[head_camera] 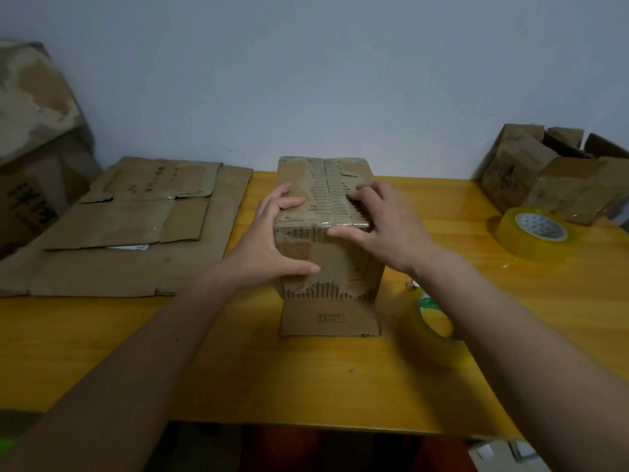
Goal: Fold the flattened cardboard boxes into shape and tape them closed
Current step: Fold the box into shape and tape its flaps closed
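Head view: both hands (272, 247) (384, 226) press worn, torn corrugated box (326, 195).

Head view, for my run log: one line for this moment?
box: upright, top taped | left hand: steadies side | right hand: presses top | tape roll: idle
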{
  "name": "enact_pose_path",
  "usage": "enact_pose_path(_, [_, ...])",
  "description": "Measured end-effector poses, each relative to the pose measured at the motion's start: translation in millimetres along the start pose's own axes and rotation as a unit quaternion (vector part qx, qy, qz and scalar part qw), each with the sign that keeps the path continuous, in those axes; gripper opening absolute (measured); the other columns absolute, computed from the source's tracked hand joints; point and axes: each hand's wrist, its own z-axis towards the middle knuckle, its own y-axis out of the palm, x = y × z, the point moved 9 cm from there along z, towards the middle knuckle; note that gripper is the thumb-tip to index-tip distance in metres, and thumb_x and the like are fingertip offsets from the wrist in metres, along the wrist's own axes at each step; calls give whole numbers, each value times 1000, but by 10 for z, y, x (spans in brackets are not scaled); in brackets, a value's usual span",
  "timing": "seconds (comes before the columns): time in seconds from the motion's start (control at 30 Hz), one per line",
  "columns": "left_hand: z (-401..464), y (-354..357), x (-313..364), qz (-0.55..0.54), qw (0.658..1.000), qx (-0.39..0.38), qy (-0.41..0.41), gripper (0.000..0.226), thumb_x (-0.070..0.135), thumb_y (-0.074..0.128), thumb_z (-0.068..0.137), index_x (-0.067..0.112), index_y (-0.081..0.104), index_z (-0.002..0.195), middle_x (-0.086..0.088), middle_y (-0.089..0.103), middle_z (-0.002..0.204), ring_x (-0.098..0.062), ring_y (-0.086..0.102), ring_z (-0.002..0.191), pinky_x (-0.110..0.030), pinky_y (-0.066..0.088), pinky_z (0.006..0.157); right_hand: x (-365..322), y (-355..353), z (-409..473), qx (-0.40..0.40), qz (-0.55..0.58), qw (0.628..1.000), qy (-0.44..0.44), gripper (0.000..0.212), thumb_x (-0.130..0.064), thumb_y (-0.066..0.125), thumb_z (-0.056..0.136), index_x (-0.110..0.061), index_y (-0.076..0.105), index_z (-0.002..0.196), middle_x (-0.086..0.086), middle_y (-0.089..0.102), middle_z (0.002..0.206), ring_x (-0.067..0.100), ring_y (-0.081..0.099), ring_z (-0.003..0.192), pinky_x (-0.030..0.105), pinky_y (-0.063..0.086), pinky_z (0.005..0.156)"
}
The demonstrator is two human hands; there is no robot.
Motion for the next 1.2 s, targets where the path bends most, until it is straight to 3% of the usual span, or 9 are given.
enact_pose_path(0.17, [-65,-3,-84,62,998,-4,25,110,38,91,49,45,26,138,28,6,154,1,14,140,-25,24,108,-4,82,-27,-84,9,996,-25,91,-70,59,67,-21,39,142,-2,37,141,16,35,130,37,34,109])
enact_pose_path(0.33, [-85,-4,-136,109,993,8,34,120,36,92,52,41,17,145,30,-1,155,-5,14,143,-26,27,105,-334,160,80,-44,-160,986,-28,103,-91,11,66,-28,31,144,3,42,141,24,37,131,46,24,113])
enact_pose_path(0.5, [-126,-58,-191,121,991,-7,63,117,19,86,61,59,9,141,36,-1,153,4,12,139,-22,27,107,-349,210,99,-81,-190,977,-52,91,-80,23,73,-33,15,151,7,24,155,26,17,143,44,14,117])
enact_pose_path(0.57, [-142,-94,-222,120,991,-12,58,121,2,79,64,62,7,140,40,-5,151,0,20,135,-14,50,86,-421,263,134,-100,-169,980,-42,104,-84,26,68,-29,2,152,8,8,160,27,1,147,45,3,119])
enact_pose_path(0.67, [-153,-127,-220,128,990,-13,56,120,-15,64,68,61,9,143,41,-5,150,0,23,132,-12,52,60,-646,391,157,-101,-165,979,-59,96,-82,19,75,-24,13,152,6,16,159,25,8,147,42,8,117])
enact_pose_path(0.77, [-145,-170,-186,151,986,-3,64,111,-19,51,75,59,12,143,42,-2,150,4,18,133,-19,43,88,-671,404,178,-111,-167,976,-80,77,-69,34,86,-27,24,149,5,27,155,26,24,141,40,23,111])
enact_pose_path(0.87, [-141,-211,-193,133,989,2,68,98,-20,43,79,51,21,144,33,8,154,2,19,137,-24,31,104,-638,423,182,-158,-164,971,-77,82,-62,51,84,-27,19,151,3,20,158,24,14,145,39,16,115])
enact_pose_path(1.03, [-137,-275,-164,54,994,12,95,82,-21,37,82,33,39,143,17,25,155,-2,24,143,-26,24,115,-889,428,98,-97,-139,985,-16,112,-91,18,65,-14,38,143,8,36,151,26,27,140,41,18,116])
enact_pose_path(1.2, [-141,-253,-153,55,994,13,97,83,-23,35,80,32,40,143,17,27,154,-1,26,141,-12,25,110,-867,404,127,-66,-174,982,-38,81,-72,34,83,-13,44,138,7,46,141,24,38,129,36,31,107])
